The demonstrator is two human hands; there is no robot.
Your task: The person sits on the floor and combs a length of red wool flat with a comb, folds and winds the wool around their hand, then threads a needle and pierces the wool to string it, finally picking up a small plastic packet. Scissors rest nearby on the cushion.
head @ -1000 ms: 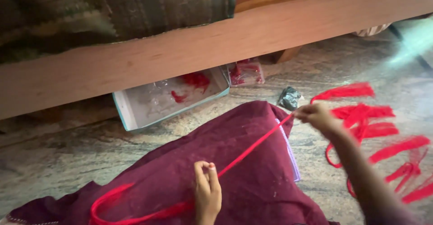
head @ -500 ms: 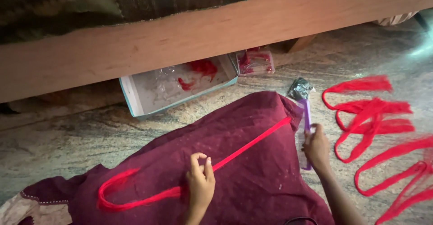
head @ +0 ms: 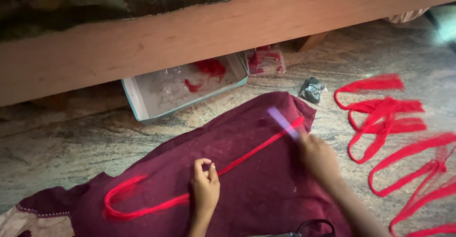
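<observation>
One red thread strand point(head: 247, 152) pinched in left hand point(head: 205, 185) fingers, on maroon cloth point(head: 266, 189)

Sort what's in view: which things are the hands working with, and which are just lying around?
In hand: left hand pinching red thread strand; right hand, blurred, with a pale purple tool; maroon cloth underneath.

Lying about: open box, grey bundle, looped red strands, scissors.

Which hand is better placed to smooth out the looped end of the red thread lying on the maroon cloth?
Probably the left hand: it pinches the red thread beside its loop on the maroon cloth. The right hand is at the far end, holding a blurred pale stick.
</observation>
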